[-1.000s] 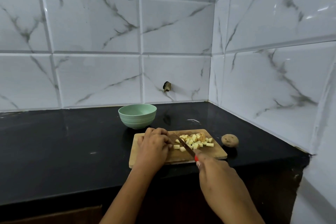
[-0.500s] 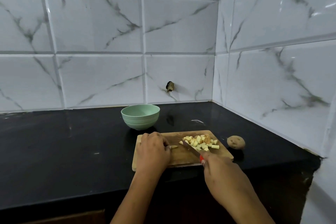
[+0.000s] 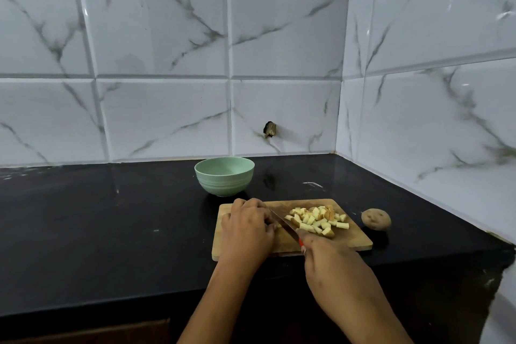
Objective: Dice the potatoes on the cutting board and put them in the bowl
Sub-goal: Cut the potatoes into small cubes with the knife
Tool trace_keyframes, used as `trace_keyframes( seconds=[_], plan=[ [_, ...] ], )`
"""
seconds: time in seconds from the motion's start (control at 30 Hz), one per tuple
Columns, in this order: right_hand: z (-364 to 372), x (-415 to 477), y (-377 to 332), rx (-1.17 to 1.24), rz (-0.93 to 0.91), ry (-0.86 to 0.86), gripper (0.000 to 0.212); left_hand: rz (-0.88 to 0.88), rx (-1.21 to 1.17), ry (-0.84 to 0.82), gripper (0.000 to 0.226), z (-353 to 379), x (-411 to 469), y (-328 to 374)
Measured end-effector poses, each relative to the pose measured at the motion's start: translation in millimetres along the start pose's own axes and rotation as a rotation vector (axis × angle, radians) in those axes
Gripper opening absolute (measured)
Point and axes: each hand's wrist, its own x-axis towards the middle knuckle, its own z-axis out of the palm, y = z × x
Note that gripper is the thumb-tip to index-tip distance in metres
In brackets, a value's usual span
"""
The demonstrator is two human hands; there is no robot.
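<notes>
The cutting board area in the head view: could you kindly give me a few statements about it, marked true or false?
1. The green bowl holds the potato dice. False: they lie on the cutting board; none show in the bowl.
2. The right hand grips the knife. True.
3. A whole potato lies on the counter, right of the board. True.
4. The left hand rests on the bowl. False: it rests on the board, beside the blade.

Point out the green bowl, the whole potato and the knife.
green bowl (image 3: pixel 224 186), head view, outer wall.
whole potato (image 3: pixel 375 219), head view, middle of its skin.
knife (image 3: pixel 283 224), head view, middle of the blade.
</notes>
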Motion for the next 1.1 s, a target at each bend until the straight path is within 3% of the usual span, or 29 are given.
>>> trace_keyframes(
  seconds=[0.37, 0.57, 0.8, 1.1],
  plan=[
    [9.4, 17.3, -5.0, -0.110, 0.007, -0.084, 0.057, -0.086, -0.064, 0.045, 0.017, -1.0, 1.1, -1.0],
    [1.8, 4.9, 1.9, -0.134, 0.005, 0.001, 0.055, -0.060, -0.059, 0.035, 0.015, -3.1, -1.5, 0.5],
    [0.2, 1.1, -8.4, -0.045, -0.015, -0.022, 0.053, -0.074, -0.042, 0.024, 0.014, -3.5, -2.3, 1.1],
    [9.7, 15.7, -20.6, -0.189, -0.031, -0.105, 0.048, -0.093, -0.017, 0.044, 0.017, -1.9, -1.9, 1.7]
  ],
)
